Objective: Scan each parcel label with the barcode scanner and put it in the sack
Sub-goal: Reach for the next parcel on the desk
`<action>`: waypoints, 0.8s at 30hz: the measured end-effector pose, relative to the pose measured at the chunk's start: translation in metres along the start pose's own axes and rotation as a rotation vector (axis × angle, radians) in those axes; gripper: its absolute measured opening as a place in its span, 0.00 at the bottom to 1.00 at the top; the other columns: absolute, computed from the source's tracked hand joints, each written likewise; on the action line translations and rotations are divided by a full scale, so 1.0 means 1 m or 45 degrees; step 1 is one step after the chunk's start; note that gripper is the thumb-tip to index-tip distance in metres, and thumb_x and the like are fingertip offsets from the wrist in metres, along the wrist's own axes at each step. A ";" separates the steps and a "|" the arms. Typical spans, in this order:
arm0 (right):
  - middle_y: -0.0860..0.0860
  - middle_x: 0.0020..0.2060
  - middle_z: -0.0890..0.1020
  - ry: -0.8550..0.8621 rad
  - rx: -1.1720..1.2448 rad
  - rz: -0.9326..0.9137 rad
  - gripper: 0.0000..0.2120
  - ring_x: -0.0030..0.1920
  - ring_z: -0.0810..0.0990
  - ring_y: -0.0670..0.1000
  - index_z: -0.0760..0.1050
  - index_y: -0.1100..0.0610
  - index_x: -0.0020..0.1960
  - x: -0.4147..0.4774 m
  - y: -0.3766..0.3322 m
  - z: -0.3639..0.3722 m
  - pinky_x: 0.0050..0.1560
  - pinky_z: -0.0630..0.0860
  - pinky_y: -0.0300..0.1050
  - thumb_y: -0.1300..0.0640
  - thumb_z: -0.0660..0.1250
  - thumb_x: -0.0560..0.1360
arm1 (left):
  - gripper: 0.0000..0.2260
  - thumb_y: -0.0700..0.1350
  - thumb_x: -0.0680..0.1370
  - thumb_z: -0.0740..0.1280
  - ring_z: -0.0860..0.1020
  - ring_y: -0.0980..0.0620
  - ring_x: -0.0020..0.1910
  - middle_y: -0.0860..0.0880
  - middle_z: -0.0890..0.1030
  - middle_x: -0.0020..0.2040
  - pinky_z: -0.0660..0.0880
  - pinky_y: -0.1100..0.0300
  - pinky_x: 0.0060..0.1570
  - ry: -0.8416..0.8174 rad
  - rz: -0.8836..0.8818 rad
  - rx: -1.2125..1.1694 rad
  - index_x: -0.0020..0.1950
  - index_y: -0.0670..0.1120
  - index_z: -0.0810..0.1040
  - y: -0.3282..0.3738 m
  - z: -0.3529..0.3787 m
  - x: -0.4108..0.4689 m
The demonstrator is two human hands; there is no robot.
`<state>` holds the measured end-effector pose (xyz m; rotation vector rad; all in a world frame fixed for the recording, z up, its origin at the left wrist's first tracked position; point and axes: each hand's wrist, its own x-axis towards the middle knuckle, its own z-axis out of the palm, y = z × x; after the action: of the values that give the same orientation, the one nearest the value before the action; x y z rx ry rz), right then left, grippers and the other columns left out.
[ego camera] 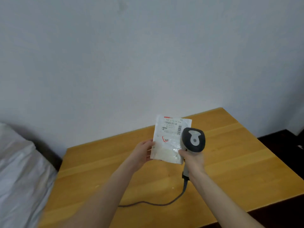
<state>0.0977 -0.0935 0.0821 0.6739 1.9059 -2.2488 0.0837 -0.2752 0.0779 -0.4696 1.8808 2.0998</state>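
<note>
While L grip (141, 153) holds 1 parcel (170, 140), R grip (195, 160) clasps 1 scanner (194, 140); poss. 1 sack (21, 170) at left.

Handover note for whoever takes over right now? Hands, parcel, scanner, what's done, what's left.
Left hand: grips the parcel by its lower left edge, held above the table, label facing the camera.
Right hand: grips the barcode scanner by its handle, head beside the parcel's right edge; cable trails over the table.
Done: parcel picked up. Scan: cannot tell.
Left: scan if needed, then bag it; the white fabric at far left may be the sack.
</note>
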 end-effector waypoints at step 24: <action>0.58 0.27 0.78 -0.658 -0.175 -0.002 0.06 0.26 0.73 0.52 0.78 0.64 0.47 -0.223 0.064 0.112 0.28 0.70 0.45 0.61 0.72 0.74 | 0.06 0.39 0.77 0.68 0.83 0.49 0.43 0.46 0.85 0.46 0.80 0.57 0.42 0.662 0.146 -0.027 0.52 0.40 0.81 -0.061 -0.198 -0.149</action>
<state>0.2915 -0.2571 0.1268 0.0565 1.7654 -2.0069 0.2543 -0.4641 0.0665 -1.0171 2.1983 2.2255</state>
